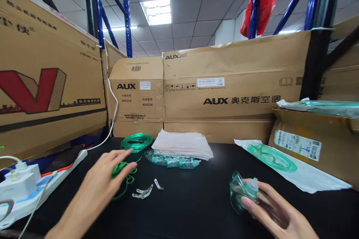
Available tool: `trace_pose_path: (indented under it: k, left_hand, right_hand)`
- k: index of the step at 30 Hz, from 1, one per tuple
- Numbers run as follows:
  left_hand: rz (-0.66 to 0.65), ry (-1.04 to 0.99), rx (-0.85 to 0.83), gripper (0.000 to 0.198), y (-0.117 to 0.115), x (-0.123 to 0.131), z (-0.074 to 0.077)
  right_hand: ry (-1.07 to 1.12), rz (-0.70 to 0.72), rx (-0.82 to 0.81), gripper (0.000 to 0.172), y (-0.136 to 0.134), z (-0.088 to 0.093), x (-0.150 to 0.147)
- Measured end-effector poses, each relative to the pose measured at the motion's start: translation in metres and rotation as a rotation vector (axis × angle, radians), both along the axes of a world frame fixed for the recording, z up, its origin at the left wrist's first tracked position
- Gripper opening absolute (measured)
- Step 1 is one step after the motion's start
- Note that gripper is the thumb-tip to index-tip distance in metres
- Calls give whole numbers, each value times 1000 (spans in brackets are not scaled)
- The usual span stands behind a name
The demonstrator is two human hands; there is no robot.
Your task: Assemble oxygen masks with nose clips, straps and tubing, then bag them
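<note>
My right hand grips a clear green oxygen mask by its pale connector, just above the black table at the right. At the left, my left hand is stretched over a bundle of thin green cord, fingers apart and holding nothing; whether it touches the cord I cannot tell. Several small metal strips lie right of that hand. Behind the cord sits a coil of green tubing. More green masks lie in a row at the front of a stack of white bags.
On the right, a white bag carries coiled green tubing beside a cardboard box. A power strip with white plugs and a phone occupy the left edge. Large cardboard panels wall the back.
</note>
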State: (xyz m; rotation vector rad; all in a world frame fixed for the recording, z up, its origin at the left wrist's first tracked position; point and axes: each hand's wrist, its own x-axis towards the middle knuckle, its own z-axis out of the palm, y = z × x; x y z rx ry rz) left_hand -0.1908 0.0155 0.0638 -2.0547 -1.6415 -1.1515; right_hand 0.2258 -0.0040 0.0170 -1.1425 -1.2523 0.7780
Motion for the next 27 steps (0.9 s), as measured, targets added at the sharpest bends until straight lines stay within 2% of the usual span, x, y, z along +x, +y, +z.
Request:
trace_pose_path:
  k: [2, 4, 5, 6, 7, 9, 11, 14, 19, 23, 25, 27]
  left_hand:
    - [-191, -27, -36, 42, -8, 52, -1]
    - [-406, -5, -105, 29, -15, 103, -8]
    - [-514, 28, -159, 30, -16, 126, -14]
    - [-613, 51, -186, 41, -16, 145, -20]
    - [-673, 42, -180, 52, -16, 160, -26]
    - [-737, -28, -154, 50, -13, 178, -35]
    - [-775, -119, -119, 33, -10, 183, -39]
    - [-810, -231, -149, 10, -8, 177, -37]
    - [-688, -442, -424, 16, -13, 160, -26]
    - [-768, -621, -679, 26, -19, 147, -22]
    - [-709, -702, -740, 27, -22, 142, -24]
    - [-628, -750, -733, 24, -25, 139, -28]
  right_hand:
    - [-9, 57, -38, 56, -5, 8, -9]
    - [20, 63, -28, 67, -13, 15, -22]
    - [33, 63, -20, 74, -16, 17, -29]
    - [39, 66, -19, 79, -19, 17, -34]
    - [42, 75, -25, 81, -21, 17, -37]
    - [50, 125, -63, 74, -22, 14, -39]
    - [58, 209, -98, 64, -19, 11, -35]
    - [-12, 306, -100, 57, -12, 8, -29]
    - [-181, 295, 1, 38, -8, 14, -42]
    - [-331, 277, 104, 24, -10, 17, -54]
    - [-420, 244, 146, 22, -9, 14, -54]
    - [-478, 214, 150, 21, -9, 10, -53]
